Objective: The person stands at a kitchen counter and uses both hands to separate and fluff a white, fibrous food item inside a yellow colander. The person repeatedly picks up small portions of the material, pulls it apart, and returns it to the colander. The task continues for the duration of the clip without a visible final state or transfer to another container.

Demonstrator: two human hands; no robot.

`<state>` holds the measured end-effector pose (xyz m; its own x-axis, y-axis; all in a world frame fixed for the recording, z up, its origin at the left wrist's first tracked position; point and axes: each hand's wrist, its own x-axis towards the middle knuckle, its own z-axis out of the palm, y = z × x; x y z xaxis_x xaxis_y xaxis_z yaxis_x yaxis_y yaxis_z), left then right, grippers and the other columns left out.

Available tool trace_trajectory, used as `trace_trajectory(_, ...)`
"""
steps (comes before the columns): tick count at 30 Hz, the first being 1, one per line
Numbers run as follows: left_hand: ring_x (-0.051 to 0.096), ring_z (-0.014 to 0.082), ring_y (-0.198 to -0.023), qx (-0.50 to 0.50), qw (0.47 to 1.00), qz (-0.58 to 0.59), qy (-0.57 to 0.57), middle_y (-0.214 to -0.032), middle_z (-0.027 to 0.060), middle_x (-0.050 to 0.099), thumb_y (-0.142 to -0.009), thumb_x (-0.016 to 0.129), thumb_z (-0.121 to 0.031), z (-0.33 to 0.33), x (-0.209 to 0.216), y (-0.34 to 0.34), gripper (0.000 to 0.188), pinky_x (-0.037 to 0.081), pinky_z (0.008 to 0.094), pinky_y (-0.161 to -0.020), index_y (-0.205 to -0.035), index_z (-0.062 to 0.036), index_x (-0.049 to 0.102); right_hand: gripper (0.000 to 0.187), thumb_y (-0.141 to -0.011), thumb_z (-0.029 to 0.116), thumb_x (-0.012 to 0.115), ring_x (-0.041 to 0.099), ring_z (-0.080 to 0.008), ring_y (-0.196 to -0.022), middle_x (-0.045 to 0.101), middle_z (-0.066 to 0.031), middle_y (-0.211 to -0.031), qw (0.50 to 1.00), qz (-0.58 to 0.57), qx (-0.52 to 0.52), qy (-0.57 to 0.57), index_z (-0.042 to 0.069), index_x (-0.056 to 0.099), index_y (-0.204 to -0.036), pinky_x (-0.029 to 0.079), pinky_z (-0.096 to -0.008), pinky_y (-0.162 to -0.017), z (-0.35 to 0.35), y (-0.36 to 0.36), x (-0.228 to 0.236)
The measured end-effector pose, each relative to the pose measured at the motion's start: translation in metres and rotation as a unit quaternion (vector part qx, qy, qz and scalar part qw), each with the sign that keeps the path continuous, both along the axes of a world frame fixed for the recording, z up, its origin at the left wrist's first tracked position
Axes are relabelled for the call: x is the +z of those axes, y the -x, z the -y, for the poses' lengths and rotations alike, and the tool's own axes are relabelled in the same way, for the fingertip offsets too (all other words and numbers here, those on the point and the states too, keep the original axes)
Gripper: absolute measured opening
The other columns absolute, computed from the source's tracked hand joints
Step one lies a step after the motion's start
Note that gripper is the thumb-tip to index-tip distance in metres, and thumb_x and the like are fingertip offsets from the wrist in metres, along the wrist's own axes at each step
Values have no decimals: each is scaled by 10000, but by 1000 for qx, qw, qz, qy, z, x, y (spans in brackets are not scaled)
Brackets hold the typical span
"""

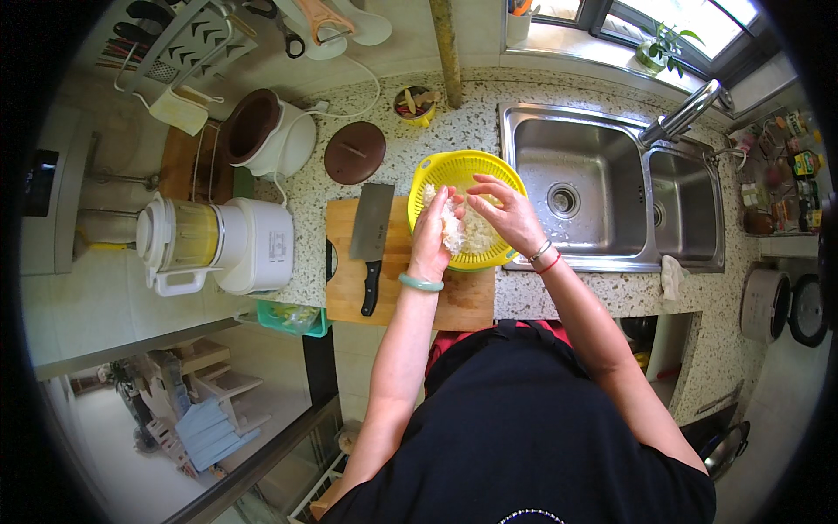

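— Where is the white shredded food [467, 231]?

— In the yellow colander [436, 170], which stands on the speckled worktop [410, 148], partly on the right end of the wooden cutting board [463, 297] and just left of the steel sink [602, 188].

— And the hands?

— Both are over the colander. The left hand [430, 236] has its grip pressed around a clump of the white food, lifted off the heap. The right hand [504, 212] has its grip spread, fingers loosely curled above the food; whether it touches, I cannot tell.

— What lies around the colander?

— Left of it, on the board, a cleaver [371, 236] with a black handle. Behind the board, a round brown lid [354, 152], and beyond that a white pot with a brown inside [266, 131]. Further left of the colander, a white blender with a clear jug [214, 240]. Below the board's left corner, a green tub [292, 319].

— Any packages or labels?

— Far right of the sink, small bottles and jars with coloured labels [790, 148] stand on a shelf; too small to tell more.
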<state>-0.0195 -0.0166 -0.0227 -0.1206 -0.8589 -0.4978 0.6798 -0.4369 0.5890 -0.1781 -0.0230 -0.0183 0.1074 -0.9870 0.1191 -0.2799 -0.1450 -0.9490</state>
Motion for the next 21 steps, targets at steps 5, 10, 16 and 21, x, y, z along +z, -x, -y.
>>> trace_trajectory(5, 544, 75, -668, -88, 995, -51, 6, -874, 12, 602, -955, 522, -329, -1, 9, 2, 303, 464, 217, -529, -1102, -68, 565, 263, -886, 228, 629, 649, -168, -930, 685, -93, -1021, 992, 92, 31, -84, 24, 664, -1048, 507, -283, -810, -2, 3, 15)
trace_trajectory(10, 543, 76, -672, -137, 989, -25, 42, -952, 8, 620, -965, 471, -342, -3, 5, 2, 368, 450, 221, -527, -1199, -71, 555, 252, -878, 198, 642, 639, -117, -859, 683, -54, -928, 986, 67, 44, -146, -1, 647, -1033, 516, -266, -749, -4, 2, 33)
trace_trajectory(16, 526, 80, -532, -149, 988, -28, 23, -834, 1, 618, -982, 448, -374, -3, 16, 15, 301, 405, 190, -426, -1085, -121, 576, 216, -862, 125, 640, 612, -93, -734, 649, -67, -840, 973, 183, 23, -137, -24, 595, -1011, 508, -220, -657, -2, -6, 10)
trace_trajectory(21, 475, 73, -452, -152, 987, 23, 50, -746, 55, 612, -966, 490, -382, -7, 23, 11, 305, 363, 187, -390, -1077, -109, 569, 151, -868, 101, 628, 578, -69, -691, 617, -23, -788, 972, 176, 17, -152, -28, 590, -936, 483, -207, -609, 3, 5, 6)
